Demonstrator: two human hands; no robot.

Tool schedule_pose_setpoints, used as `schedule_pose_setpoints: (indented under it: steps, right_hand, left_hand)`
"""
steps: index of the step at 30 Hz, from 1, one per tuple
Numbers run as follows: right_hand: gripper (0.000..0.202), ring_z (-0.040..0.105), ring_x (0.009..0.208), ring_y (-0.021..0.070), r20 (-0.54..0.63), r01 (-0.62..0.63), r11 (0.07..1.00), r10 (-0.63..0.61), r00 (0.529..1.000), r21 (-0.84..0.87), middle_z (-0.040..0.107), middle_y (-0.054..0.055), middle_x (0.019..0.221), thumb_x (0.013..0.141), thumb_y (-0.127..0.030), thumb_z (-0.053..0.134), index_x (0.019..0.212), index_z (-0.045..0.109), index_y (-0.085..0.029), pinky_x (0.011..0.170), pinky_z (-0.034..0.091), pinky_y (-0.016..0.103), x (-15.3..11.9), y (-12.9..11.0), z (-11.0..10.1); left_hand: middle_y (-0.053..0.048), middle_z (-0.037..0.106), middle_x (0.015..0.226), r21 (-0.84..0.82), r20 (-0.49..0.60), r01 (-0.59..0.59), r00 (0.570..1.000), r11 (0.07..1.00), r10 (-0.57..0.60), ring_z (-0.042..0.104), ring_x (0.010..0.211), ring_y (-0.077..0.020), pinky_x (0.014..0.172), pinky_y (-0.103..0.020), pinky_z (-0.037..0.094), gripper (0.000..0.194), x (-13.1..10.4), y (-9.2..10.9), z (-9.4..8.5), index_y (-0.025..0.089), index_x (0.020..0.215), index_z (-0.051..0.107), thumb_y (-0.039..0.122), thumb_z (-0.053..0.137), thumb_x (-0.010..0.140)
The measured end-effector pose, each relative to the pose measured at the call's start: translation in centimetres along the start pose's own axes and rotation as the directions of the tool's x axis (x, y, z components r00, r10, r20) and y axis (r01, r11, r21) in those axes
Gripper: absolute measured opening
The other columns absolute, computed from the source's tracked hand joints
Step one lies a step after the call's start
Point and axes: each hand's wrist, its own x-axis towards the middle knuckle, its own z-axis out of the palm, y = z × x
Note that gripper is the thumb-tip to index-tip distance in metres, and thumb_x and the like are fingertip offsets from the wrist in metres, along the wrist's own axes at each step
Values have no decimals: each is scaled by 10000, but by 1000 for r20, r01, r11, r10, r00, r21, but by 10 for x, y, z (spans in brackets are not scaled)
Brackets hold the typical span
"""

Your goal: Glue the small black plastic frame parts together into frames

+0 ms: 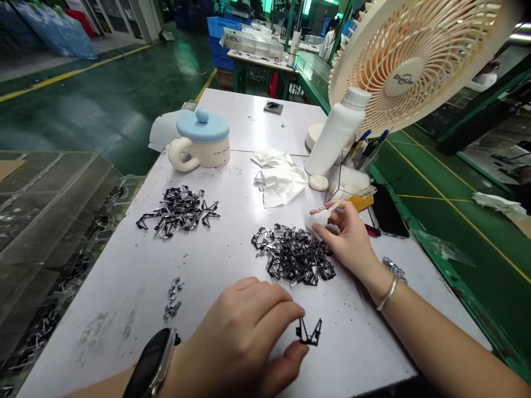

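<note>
My left hand (pixel 249 326) is closed in a pinch on a small black V-shaped plastic part (pixel 309 333) above the near part of the table. My right hand (pixel 350 237) is closed around a small whitish squeeze bottle (pixel 318 219) with a thin nozzle pointing up and right. A heap of black plastic parts (pixel 296 254) lies between the hands, just left of my right fingers. Farther left lies a second pile of similar black parts (pixel 180 210). Several small shiny metal pieces (pixel 172 301) are near my left wrist, and more metal pieces (pixel 394 270) sit beside my right wrist.
A lidded mug (pixel 207 146) stands at the back left of the white table (pixel 224 232). White cloth (pixel 280 179), a white bottle (pixel 338 132), a pen holder (pixel 352 166), a phone (pixel 390 213) and a large fan (pixel 406 72) are to the right. Clear bins (pixel 50 193) stand left.
</note>
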Motion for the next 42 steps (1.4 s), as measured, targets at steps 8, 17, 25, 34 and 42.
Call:
schedule_pose_setpoints:
  steps: [8, 17, 25, 34, 42]
  right_hand:
    - [479, 548, 914, 193, -166, 521, 818, -564, 809, -245, 585, 1, 962, 654, -63, 693, 1021, 593, -354, 831, 437, 343, -27, -61, -4]
    - [179, 590, 783, 165, 748, 624, 770, -338, 571, -129, 650, 73, 849, 853, -178, 501, 831, 678, -160, 754, 462, 331, -12, -101, 127]
    - [175, 555, 772, 157, 759, 573, 802, -265, 594, -169, 631, 82, 812, 825, -198, 532, 779, 684, -123, 756, 450, 293, -7, -97, 160]
    - [163, 545, 788, 137, 748, 555, 820, -280, 602, -139, 625, 65, 844, 818, -195, 534, 831, 686, -134, 749, 439, 252, -6, -94, 156]
    - [193, 515, 753, 145, 748, 592, 804, -355, 561, -62, 610, 73, 812, 833, -201, 516, 849, 697, -136, 750, 422, 291, -6, -91, 165]
  left_hand:
    - [-25, 636, 788, -33, 108, -93, 989, 995, 96, 577, 687, -171, 626, -322, 450, 123, -12, 8, 14, 148, 874, 610, 253, 564, 830]
    - [43, 533, 597, -86, 103, -332, 935, 939, 340, 404, 490, -118, 437, -280, 369, 131, -23, 11, 38, 185, 701, 622, 229, 594, 820]
    - [24, 537, 607, -69, 140, -347, 925, 935, 354, 400, 491, -121, 420, -273, 362, 170, -16, 10, 29, 170, 671, 636, 176, 563, 824]
    - [8, 540, 646, -27, 109, -374, 921, 927, 375, 417, 511, -126, 431, -277, 310, 238, -18, 8, 29, 154, 637, 598, 147, 502, 855]
    - [5, 544, 665, -26, 193, -355, 915, 934, 353, 424, 543, -128, 463, -279, 322, 212, -19, 7, 24, 155, 657, 605, 148, 517, 850]
